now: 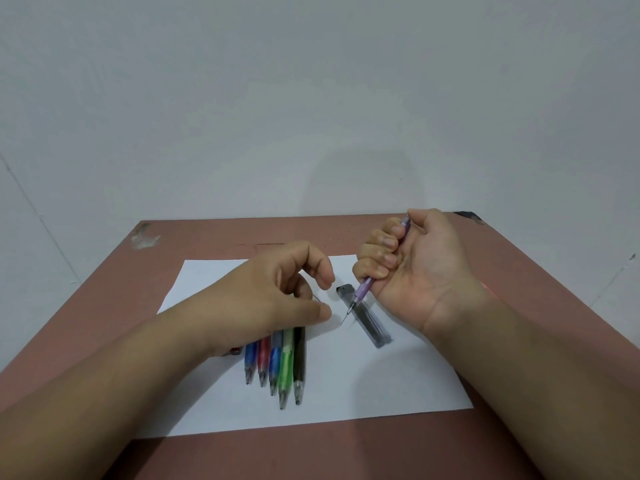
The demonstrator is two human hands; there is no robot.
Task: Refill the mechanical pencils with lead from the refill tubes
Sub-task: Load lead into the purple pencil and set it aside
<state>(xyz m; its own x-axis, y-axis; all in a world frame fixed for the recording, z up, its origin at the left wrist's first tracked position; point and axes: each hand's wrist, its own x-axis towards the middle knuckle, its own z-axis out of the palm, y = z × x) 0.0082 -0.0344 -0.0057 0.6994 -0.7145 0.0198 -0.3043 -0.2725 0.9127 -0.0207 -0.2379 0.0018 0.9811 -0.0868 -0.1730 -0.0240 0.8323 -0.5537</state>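
My right hand (408, 268) grips a purple mechanical pencil (362, 289) in its fist, tip down, with a thin lead sticking out of the tip. Just under that tip a dark refill tube (367, 318) lies flat on the white paper sheet (346, 386). My left hand (273, 296) hovers to the left of the tube, with a thin lead (318, 298) pinched between thumb and middle finger; the forefinger is curled above. Several more pencils (280, 362), blue, red, green and black, lie side by side under my left wrist, tips toward me.
The paper lies on a reddish-brown table (207, 237) pushed against a pale wall (311, 98). The table's back corners are worn. Bare tabletop shows around the sheet on all sides.
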